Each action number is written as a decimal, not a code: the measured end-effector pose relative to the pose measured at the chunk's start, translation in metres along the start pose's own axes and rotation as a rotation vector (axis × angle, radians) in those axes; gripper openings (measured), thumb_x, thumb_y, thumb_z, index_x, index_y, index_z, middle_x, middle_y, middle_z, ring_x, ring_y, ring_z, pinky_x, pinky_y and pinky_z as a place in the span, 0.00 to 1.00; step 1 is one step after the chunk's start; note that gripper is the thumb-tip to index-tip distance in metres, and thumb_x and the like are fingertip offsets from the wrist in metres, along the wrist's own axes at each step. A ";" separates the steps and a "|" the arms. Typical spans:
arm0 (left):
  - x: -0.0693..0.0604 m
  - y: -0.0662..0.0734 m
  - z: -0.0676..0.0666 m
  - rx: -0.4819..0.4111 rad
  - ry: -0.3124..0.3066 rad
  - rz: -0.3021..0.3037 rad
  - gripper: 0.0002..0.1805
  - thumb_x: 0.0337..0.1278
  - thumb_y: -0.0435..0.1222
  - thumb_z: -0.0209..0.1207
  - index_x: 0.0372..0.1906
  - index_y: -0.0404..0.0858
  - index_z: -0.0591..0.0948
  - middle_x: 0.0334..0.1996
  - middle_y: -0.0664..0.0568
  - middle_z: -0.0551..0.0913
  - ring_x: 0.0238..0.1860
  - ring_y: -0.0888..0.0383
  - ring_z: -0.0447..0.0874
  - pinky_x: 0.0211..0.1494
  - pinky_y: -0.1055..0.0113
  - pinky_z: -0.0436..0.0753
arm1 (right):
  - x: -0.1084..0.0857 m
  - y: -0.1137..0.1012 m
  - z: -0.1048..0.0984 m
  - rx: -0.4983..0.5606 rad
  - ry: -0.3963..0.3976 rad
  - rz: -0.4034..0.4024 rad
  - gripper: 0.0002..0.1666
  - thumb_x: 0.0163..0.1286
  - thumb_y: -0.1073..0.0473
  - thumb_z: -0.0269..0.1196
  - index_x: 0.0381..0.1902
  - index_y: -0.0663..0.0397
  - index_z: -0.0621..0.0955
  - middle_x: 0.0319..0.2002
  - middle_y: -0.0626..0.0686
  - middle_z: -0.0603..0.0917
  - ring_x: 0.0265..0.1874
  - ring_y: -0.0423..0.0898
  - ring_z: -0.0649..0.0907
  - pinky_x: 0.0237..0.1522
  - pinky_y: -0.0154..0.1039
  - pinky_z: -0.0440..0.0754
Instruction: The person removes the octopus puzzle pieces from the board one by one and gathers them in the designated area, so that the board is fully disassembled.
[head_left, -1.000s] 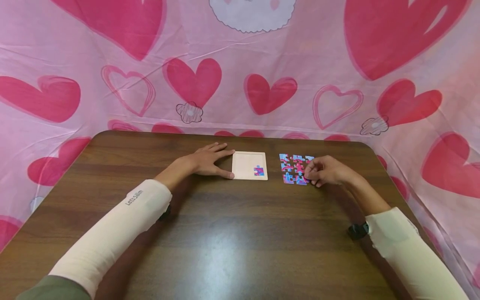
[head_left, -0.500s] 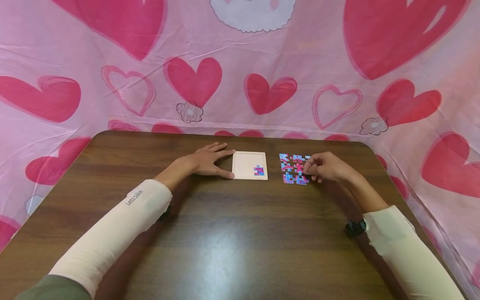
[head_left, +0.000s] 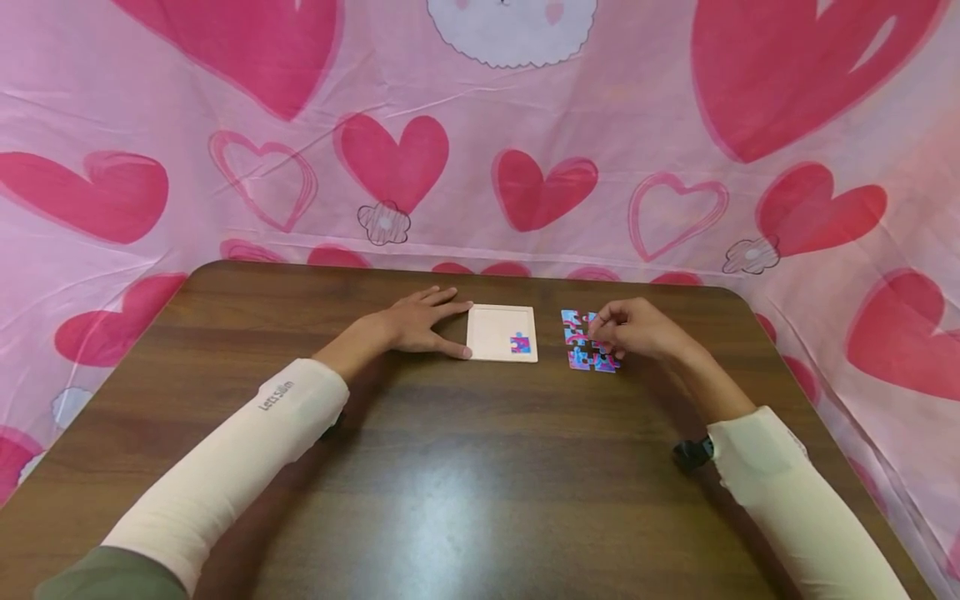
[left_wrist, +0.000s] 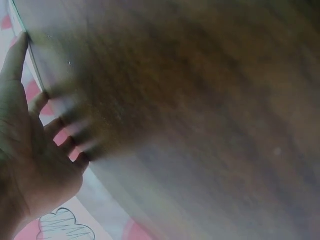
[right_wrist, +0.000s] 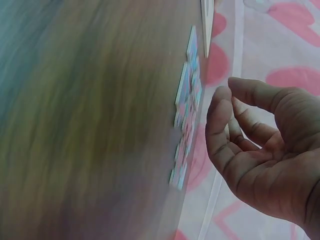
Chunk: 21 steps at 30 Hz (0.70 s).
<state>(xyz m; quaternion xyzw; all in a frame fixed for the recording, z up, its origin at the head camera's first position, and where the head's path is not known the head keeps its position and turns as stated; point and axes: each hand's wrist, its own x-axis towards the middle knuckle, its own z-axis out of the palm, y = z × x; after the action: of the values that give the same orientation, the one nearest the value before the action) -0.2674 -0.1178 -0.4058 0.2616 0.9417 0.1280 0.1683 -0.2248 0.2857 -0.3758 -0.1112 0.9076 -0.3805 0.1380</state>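
Observation:
My left hand (head_left: 415,322) is spread flat on the table, its thumb and index finger touching the left edge of a square, pale wooden puzzle tray (head_left: 491,329). One pink-and-blue puzzle piece (head_left: 520,343) lies in the tray's lower right corner. Fingertips together, my right hand (head_left: 637,327) pinches a puzzle piece, mostly hidden by the fingers, above the loose pieces. Those loose puzzle pieces (head_left: 579,360) lie in rough rows right of the tray; the hand covers some. In the right wrist view the right hand (right_wrist: 270,145) is raised off the pieces, thumb meeting index finger.
The brown wooden table (head_left: 450,467) extends toward me in front of the tray. A pink cloth (head_left: 465,108) printed with hearts hangs behind the table and along its sides.
My right hand has moved left and slightly up, from the right side of the loose pieces to over their middle. My left hand and the tray stay in place.

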 end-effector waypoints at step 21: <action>0.016 -0.017 0.010 -0.044 -0.012 -0.002 0.63 0.57 0.82 0.63 0.93 0.67 0.54 0.96 0.59 0.42 0.97 0.47 0.29 0.96 0.35 0.37 | 0.030 -0.038 0.050 0.050 -0.075 -0.072 0.17 0.74 0.65 0.77 0.56 0.70 0.90 0.41 0.61 0.95 0.31 0.44 0.89 0.39 0.36 0.91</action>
<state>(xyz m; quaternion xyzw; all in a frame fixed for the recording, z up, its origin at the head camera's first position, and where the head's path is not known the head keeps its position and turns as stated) -0.2837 -0.1217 -0.4239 0.2575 0.9379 0.1469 0.1799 -0.2327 0.2170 -0.3869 -0.1546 0.8875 -0.4033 0.1607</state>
